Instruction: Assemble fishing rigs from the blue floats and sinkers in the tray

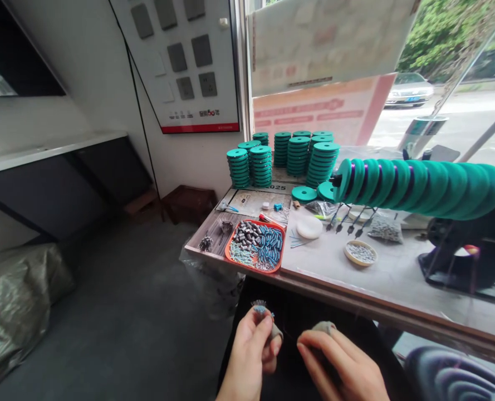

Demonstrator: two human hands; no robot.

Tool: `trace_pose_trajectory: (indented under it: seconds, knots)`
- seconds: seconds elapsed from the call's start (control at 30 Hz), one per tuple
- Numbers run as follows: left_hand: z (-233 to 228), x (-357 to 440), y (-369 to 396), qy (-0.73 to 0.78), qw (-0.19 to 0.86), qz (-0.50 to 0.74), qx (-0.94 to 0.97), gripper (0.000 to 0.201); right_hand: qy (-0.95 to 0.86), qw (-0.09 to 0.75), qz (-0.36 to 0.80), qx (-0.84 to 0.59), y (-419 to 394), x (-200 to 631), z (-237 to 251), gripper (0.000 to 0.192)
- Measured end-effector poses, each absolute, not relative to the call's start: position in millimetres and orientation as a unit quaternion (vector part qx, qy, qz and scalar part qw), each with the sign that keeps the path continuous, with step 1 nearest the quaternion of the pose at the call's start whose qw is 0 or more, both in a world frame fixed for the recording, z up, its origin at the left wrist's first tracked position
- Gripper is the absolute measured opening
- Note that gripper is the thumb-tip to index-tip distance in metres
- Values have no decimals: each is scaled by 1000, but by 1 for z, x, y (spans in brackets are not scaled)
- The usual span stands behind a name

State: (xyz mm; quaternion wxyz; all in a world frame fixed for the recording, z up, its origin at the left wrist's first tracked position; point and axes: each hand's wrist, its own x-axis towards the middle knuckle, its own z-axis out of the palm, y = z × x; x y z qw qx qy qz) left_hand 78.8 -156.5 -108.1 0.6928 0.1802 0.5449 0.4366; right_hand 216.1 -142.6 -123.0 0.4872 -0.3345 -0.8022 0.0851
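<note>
- Table (397, 278): its near edge lies just beyond both hands, which hang below it over a dark lap.
- Orange tray (255, 245) of small grey and blue pieces sits at the table's left corner, above the left hand.
- Right hand (339, 365): fingers curled loosely inward, fingertip covered by a grey cot; whether it grips anything I cannot tell.
- Left hand (251, 351): thumb and fingers pressed together, pinching a small blue bristly piece (259, 307) at its tips.

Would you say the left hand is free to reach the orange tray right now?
Probably not at once: the left hand pinches a small blue-tipped bundle below the table edge; the orange tray sits uncovered just above.
</note>
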Motion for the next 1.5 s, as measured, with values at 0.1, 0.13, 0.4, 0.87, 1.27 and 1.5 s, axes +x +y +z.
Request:
trace_pose_trajectory:
  seconds: [0.1,0.13,0.4,0.87,1.27,1.5]
  knots:
    - [-108,79,-157,548,689,439,178,23,-809,477,74,-334,-143,216,-124,11]
    - [-108,80,-157,549,688,440,177,23,-811,474,76,-334,-143,215,-124,12]
    - [-103,76,-155,513,746,416,87,23,-816,463,78,-337,-142,213,-124,14]
    - [-102,74,-153,442,797,410,-40,13,-812,474,56,-336,-143,214,-123,14]
    - [-104,73,-153,436,799,413,-43,15,-810,474,59,-339,-143,213,-125,14]
    - [-104,73,-153,433,801,411,-46,15,-812,473,60,-338,-143,212,-125,14]
